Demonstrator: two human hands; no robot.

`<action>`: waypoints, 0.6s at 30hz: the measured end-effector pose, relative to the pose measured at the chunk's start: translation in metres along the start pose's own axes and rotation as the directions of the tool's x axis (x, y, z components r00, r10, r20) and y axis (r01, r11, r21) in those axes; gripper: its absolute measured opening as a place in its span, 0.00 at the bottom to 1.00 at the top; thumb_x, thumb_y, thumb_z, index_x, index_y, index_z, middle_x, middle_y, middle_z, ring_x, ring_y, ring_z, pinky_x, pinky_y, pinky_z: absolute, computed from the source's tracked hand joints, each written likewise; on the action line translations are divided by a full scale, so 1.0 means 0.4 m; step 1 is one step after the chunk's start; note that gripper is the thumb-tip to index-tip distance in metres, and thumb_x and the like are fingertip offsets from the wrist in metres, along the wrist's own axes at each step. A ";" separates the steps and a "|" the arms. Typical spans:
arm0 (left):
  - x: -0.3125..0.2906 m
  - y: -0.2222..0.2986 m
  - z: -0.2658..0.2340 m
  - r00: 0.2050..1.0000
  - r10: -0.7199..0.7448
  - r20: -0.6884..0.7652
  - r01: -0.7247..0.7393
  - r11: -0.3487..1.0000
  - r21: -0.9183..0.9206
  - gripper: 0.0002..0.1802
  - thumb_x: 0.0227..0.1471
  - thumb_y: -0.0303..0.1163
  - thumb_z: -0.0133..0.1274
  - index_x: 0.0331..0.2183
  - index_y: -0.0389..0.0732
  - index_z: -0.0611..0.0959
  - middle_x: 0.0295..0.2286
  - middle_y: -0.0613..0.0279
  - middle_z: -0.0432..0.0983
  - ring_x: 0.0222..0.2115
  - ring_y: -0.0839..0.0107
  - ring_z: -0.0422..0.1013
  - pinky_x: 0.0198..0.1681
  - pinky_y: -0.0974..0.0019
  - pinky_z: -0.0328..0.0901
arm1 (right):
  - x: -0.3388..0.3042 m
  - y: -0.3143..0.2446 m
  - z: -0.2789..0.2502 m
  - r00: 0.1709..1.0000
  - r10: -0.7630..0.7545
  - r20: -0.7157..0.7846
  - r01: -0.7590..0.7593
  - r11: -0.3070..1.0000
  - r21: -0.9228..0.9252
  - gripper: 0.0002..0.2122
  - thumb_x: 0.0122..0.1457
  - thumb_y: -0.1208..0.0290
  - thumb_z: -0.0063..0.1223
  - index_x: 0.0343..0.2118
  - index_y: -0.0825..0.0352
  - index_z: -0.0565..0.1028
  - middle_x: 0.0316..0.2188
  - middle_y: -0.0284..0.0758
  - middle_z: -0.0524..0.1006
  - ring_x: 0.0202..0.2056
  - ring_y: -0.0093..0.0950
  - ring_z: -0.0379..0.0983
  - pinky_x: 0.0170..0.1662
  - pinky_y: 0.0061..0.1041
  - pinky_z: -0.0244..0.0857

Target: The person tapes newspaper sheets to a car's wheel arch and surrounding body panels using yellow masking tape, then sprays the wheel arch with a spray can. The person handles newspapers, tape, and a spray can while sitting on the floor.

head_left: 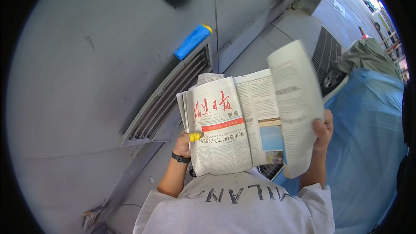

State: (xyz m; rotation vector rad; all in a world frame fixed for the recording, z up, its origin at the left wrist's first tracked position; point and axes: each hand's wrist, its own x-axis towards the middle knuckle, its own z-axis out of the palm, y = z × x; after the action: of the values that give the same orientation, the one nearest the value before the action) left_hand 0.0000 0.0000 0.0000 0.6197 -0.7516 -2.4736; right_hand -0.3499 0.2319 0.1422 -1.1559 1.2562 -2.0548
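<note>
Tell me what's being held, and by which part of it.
A newspaper: the left grip holds its left edge, low down; the right grip holds the right edge of a raised sheet.

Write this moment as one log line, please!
left hand: holds newspaper | right hand: holds lifted page | nearby: blue roll, wall vent

The newspaper (221, 158) is off-white with black print, red title characters, a red band and a blue picture; the thumb wrap (195, 137) yellow, wristband (180, 158) black, shirt (242, 214) pale grey with dark lettering, roll (190, 44) blue and yellow, sheet (368, 125) blue.
</note>
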 end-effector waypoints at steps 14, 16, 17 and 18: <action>0.110 0.175 0.119 0.494 0.781 0.382 0.226 -0.539 0.811 0.40 0.43 0.10 0.47 0.62 0.33 0.70 0.64 0.44 0.61 0.66 0.41 0.53 0.72 0.47 0.46 | -0.043 0.099 -0.304 0.941 0.186 -0.282 -0.095 0.947 0.306 0.16 0.66 0.66 0.53 0.46 0.75 0.78 0.37 0.44 0.84 0.33 0.27 0.82 0.35 0.25 0.76; 0.279 0.187 0.041 0.618 0.688 0.381 0.158 -0.584 0.796 0.39 0.43 0.11 0.45 0.61 0.32 0.70 0.64 0.46 0.61 0.63 0.41 0.55 0.69 0.43 0.49 | -0.036 0.105 -0.275 0.976 0.118 -0.182 -0.054 0.945 0.322 0.11 0.62 0.71 0.60 0.41 0.74 0.80 0.37 0.40 0.84 0.31 0.21 0.79 0.36 0.22 0.72; 0.321 0.171 0.001 0.752 0.632 0.189 0.306 -0.588 0.748 0.37 0.46 0.15 0.47 0.62 0.33 0.70 0.63 0.46 0.64 0.61 0.42 0.60 0.66 0.40 0.54 | -0.027 0.097 -0.259 0.963 0.167 -0.210 -0.130 0.975 0.180 0.12 0.62 0.68 0.61 0.37 0.75 0.81 0.36 0.38 0.84 0.32 0.20 0.77 0.37 0.21 0.69; 0.342 0.164 -0.034 0.783 0.615 0.097 0.326 -0.537 0.778 0.38 0.47 0.18 0.49 0.62 0.34 0.69 0.62 0.46 0.66 0.60 0.42 0.62 0.65 0.39 0.55 | -0.016 0.085 -0.244 0.968 0.171 -0.182 -0.164 0.985 0.049 0.13 0.63 0.66 0.61 0.38 0.76 0.81 0.36 0.36 0.83 0.33 0.19 0.76 0.37 0.21 0.67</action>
State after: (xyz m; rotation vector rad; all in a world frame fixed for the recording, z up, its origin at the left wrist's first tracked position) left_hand -0.0794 -0.1297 -0.0085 1.4212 -2.4797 -0.0462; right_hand -0.4300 0.2681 0.0874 -0.8271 1.3514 -2.0851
